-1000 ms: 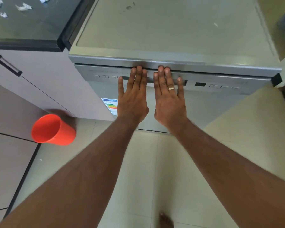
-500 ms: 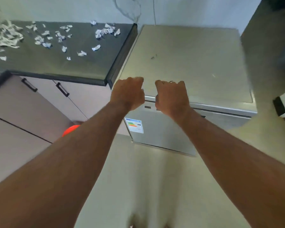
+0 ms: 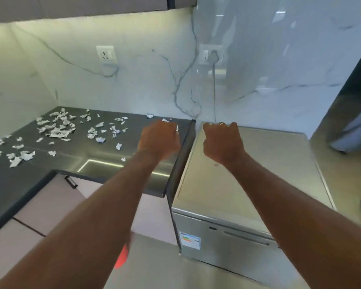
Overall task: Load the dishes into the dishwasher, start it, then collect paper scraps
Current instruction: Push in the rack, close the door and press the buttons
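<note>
Dishwasher (image 3: 248, 184) at right, door shut, steel top bare below right hand (image 3: 223, 142). Right hand raised, fingers curled loosely, empty, ring (image 3: 222, 123) on one finger. Left hand (image 3: 159, 140) raised over counter (image 3: 50, 182) edge, blurred, fingers curled, holding nothing visible. Scraps (image 3: 56, 128) scattered across dark counter, left of dishwasher. Energy label (image 3: 189, 240) on door's upper left corner; text unreadable. Orange cup (image 3: 121, 257) partly hidden under left forearm.
</note>
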A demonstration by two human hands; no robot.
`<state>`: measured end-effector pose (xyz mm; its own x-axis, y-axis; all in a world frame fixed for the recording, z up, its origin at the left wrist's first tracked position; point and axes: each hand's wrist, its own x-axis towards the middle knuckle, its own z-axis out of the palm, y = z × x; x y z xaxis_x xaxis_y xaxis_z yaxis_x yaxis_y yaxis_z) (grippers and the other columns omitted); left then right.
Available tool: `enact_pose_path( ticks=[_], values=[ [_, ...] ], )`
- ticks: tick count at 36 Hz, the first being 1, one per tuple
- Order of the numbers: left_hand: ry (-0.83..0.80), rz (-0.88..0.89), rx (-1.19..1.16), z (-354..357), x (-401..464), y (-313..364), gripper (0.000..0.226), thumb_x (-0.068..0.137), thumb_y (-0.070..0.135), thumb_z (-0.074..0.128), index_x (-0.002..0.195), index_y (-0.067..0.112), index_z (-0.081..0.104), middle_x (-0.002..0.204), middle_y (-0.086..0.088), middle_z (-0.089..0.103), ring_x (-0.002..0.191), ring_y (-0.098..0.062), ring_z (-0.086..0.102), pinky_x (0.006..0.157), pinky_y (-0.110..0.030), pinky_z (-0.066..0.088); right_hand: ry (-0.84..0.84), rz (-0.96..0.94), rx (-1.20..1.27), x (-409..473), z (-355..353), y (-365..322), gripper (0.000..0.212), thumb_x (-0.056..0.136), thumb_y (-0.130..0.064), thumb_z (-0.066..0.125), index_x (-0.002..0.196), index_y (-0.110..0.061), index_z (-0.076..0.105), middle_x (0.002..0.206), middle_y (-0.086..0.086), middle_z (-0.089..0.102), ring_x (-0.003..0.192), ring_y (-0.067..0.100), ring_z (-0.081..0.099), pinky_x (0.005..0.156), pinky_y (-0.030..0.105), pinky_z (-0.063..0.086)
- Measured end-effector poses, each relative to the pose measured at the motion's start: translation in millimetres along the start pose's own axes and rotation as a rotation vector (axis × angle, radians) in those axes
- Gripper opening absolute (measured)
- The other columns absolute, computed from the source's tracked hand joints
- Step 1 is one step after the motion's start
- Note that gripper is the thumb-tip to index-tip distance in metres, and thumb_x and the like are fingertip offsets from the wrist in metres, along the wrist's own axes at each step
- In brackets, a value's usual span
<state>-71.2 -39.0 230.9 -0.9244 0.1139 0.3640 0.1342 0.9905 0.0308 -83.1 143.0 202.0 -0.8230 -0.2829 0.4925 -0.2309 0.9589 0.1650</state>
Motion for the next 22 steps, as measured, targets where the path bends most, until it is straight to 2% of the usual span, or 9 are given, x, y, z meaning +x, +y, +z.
enact_pose_path(
  ticks=[3,6,8,11,14,22],
  values=[
    [0.027,0.033,-0.005,-9.0,34.3,-14.0,0.028,0.096,0.029,0.045,0.096,0.012,0.068,0.095,-0.014,0.069,0.093,-0.036,0.066,0.070,-0.036,0.043,0.050,0.040,-0.011,32.9,-0.2,3.5,0.018,0.063,-0.014,0.065,0.081,-0.015,0.062,0.059,0.003,0.059,0.058,0.025,0.062,0.067,0.035,0.041],
    [0.039,0.042,-0.022,-16.6,68.0,-22.6,0.026,0.095,0.029,0.046,0.096,0.017,0.069,0.091,-0.010,0.069,0.087,-0.034,0.065,0.072,-0.035,0.044,0.082,0.068,-0.005,65.8,-1.1,10.1,0.020,0.060,-0.011,0.065,0.080,-0.013,0.060,0.058,0.003,0.057,0.057,0.026,0.060,0.064,0.035,0.040],
    [0.052,0.046,-0.043,-20.5,89.3,-25.1,0.025,0.095,0.030,0.046,0.096,0.019,0.069,0.089,-0.007,0.069,0.086,-0.032,0.065,0.074,-0.035,0.045,0.099,0.072,-0.019,86.4,-0.7,15.5,0.022,0.060,-0.011,0.065,0.082,-0.012,0.061,0.061,0.003,0.059,0.060,0.027,0.062,0.066,0.036,0.042],
    [0.086,0.052,-0.082,-21.8,120.0,-26.2,0.022,0.095,0.031,0.049,0.098,0.021,0.068,0.096,-0.006,0.069,0.090,-0.032,0.064,0.072,-0.032,0.038,0.132,0.064,-0.024,117.4,2.9,26.4,0.022,0.062,-0.011,0.066,0.084,-0.012,0.062,0.065,0.003,0.061,0.064,0.027,0.063,0.068,0.037,0.044],
    [0.097,0.043,-0.130,-21.0,147.8,-26.7,0.020,0.094,0.031,0.050,0.097,0.022,0.068,0.098,-0.003,0.069,0.090,-0.030,0.063,0.072,-0.032,0.036,0.141,0.066,-0.004,149.5,9.3,37.8,0.018,0.068,-0.010,0.059,0.086,-0.012,0.060,0.069,0.002,0.062,0.071,0.026,0.063,0.070,0.037,0.040],
    [0.115,0.019,-0.192,-0.5,214.0,-17.6,0.019,0.093,0.029,0.053,0.099,0.020,0.068,0.100,0.000,0.072,0.090,-0.028,0.065,0.073,-0.032,0.040,0.124,0.040,0.028,222.7,49.8,68.5,0.023,0.071,-0.014,0.057,0.093,-0.011,0.059,0.089,0.004,0.065,0.087,0.028,0.064,0.075,0.041,0.042]
  ],
)
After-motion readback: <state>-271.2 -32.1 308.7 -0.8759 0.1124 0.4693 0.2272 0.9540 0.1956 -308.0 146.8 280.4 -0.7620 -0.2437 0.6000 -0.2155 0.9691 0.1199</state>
